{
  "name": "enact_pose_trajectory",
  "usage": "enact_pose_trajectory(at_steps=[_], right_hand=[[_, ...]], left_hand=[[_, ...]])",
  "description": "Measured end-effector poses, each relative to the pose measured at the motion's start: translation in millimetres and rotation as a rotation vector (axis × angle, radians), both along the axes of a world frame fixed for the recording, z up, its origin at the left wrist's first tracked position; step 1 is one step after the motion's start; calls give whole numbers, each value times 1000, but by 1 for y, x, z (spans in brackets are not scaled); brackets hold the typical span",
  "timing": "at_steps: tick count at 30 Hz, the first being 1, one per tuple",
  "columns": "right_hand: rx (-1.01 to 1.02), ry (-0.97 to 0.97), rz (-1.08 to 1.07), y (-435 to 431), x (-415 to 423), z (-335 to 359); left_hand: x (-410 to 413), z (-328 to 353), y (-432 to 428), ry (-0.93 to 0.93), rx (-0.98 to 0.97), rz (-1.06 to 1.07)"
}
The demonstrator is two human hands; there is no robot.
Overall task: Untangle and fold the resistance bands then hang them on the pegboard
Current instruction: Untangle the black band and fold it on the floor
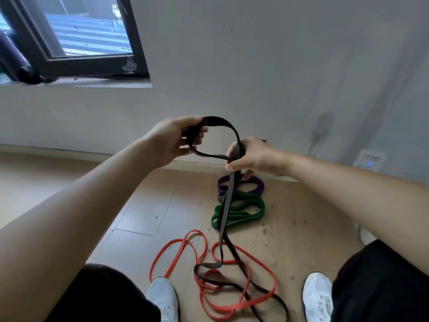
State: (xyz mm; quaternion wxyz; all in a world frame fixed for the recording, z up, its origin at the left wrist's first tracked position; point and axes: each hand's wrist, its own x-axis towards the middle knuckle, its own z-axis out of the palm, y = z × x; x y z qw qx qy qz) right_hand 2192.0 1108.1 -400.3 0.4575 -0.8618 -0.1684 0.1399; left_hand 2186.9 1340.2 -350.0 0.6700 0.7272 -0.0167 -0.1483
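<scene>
Two bands folded, two in a tangle, none hung

You hold the black band (218,121) up in both hands: your left hand (173,141) curls round its top loop, your right hand (257,158) pinches the strands where they cross, and its tail lies on the floor (162,217) snarled with the red band (195,231). The green band (241,214) and purple band (255,184) lie folded near the wall; no pegboard shows, so hanging looks undone

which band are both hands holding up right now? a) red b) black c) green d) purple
b: the left hand and right hand both grip the black band, while the red band, green band and purple band lie on the floor.
</scene>
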Motion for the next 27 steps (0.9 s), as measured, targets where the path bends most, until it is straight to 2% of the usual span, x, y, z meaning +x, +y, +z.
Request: enact_pose_trajectory(at_steps=[3,9,13,18,23,27], right_hand=[[14,85,16,-8,4,2],[-33,0,-23,-14,11,2],[-94,-83,-73,-21,12,11],[-238,-132,-58,-13,11,8],[-137,-15,10,-13,19,-1],[-24,-37,48,-14,17,1]], left_hand=[[2,0,8,42,-99,15],[-1,1,14,51,-199,-15],[-3,-1,18,-20,-147,53],[-3,6,9,-153,-190,125],[-1,13,13,-253,-299,132],[-1,13,23,-267,-245,128]])
